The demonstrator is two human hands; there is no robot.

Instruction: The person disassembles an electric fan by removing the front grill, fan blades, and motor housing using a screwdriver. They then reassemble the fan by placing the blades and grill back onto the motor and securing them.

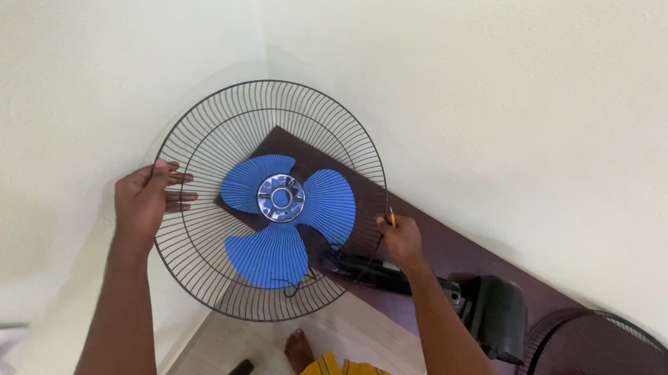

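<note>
A round black wire fan guard (222, 126) stands up in front of a room corner, with a blue three-blade fan rotor (284, 217) and its silver hub (281, 198) seen through the wires. My left hand (148, 198) grips the guard's left rim, fingers spread over the wires. My right hand (402, 238) holds the right rim, with a small orange item pinched against it. A black fan motor and neck (379, 274) runs behind the guard to the lower right.
Pale walls meet in a corner behind the guard. A dark brown ledge (454, 245) runs along the right wall. A black fan base (500, 313) and a second dark fan grille (602, 358) lie at lower right. My bare foot (298, 351) rests on the floor.
</note>
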